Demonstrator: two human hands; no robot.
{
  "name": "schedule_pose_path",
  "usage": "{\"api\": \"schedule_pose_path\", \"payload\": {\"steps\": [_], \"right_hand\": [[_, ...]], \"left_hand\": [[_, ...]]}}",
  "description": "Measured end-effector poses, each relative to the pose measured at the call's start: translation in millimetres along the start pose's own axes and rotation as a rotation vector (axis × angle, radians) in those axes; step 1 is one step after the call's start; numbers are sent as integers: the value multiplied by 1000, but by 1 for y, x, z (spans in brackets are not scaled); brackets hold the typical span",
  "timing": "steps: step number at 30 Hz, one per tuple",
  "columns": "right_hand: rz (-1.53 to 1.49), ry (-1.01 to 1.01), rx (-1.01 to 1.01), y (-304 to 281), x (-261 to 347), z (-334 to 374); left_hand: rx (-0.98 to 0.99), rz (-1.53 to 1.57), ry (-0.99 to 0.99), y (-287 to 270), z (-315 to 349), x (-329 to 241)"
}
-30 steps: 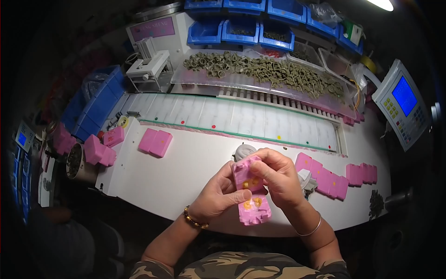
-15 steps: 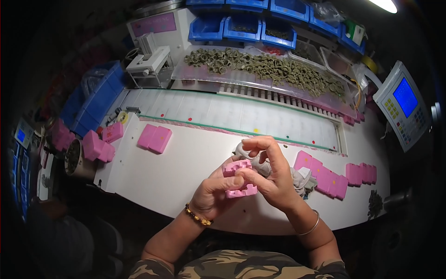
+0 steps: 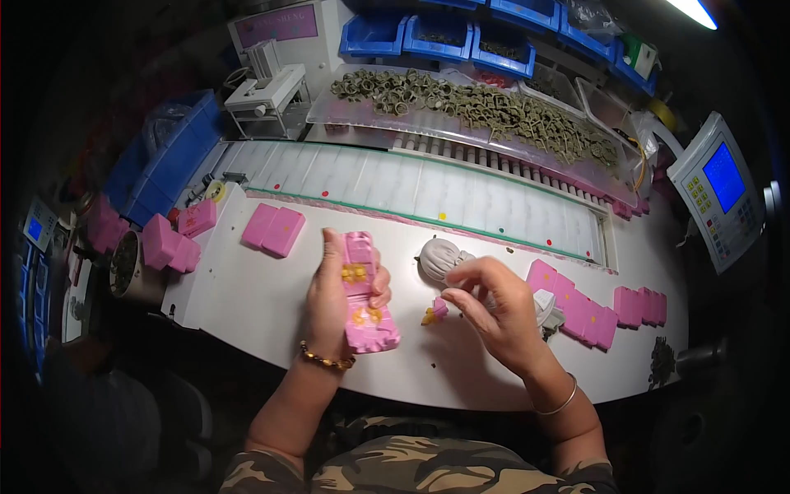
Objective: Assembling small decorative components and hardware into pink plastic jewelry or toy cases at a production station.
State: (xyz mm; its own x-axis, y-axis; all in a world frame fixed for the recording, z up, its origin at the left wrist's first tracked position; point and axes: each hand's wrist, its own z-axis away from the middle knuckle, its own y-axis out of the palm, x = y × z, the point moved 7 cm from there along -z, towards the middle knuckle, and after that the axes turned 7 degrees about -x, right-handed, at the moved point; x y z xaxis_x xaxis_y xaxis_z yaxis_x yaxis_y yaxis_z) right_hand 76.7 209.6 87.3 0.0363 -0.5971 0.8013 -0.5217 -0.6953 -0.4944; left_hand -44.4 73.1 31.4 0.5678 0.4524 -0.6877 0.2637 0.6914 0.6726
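Observation:
My left hand is wrapped round a pink rubber mold, tilted upright over the table, its cut inner faces toward me. Yellow bits sit in the hollows of both faces. To its right, my right hand is closed in a pinch at the thumb and forefinger. From those fingertips hangs a small pink mold piece with a yellow bit at its lower end. Just behind it a bunched white cloth pouch lies on the table, and a crumpled white cloth rests by my right wrist.
Pink mold blocks lie in a row on the right, with a pair at the left. A long, white-slatted panel crosses behind. Beyond stands a clear tray of greenish pieces. A control panel stands at right.
My hands have moved apart. The mold in my left hand has shifted left and turned to show its inner faces, while my right hand now carries the small pink piece away from it.

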Motion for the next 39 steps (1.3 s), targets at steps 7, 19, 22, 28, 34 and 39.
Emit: {"api": "schedule_pose_path", "payload": {"steps": [7, 19, 22, 28, 34, 39], "right_hand": [[576, -91, 157, 43, -21, 25], [-141, 84, -21, 7, -11, 5], [-205, 59, 53, 1, 8, -3], [-438, 107, 103, 8, 22, 5], [-824, 529, 80, 34, -6, 30], [-910, 471, -64, 46, 4, 31]], "left_hand": [[-106, -67, 11, -18, 2, 0], [-72, -96, -199, -9, 18, 42], [-61, -154, -213, -10, 20, 54], [-20, -334, 431, 7, 27, 14], [103, -302, 1084, 11, 51, -24], [227, -409, 1301, 11, 64, -27]]}}
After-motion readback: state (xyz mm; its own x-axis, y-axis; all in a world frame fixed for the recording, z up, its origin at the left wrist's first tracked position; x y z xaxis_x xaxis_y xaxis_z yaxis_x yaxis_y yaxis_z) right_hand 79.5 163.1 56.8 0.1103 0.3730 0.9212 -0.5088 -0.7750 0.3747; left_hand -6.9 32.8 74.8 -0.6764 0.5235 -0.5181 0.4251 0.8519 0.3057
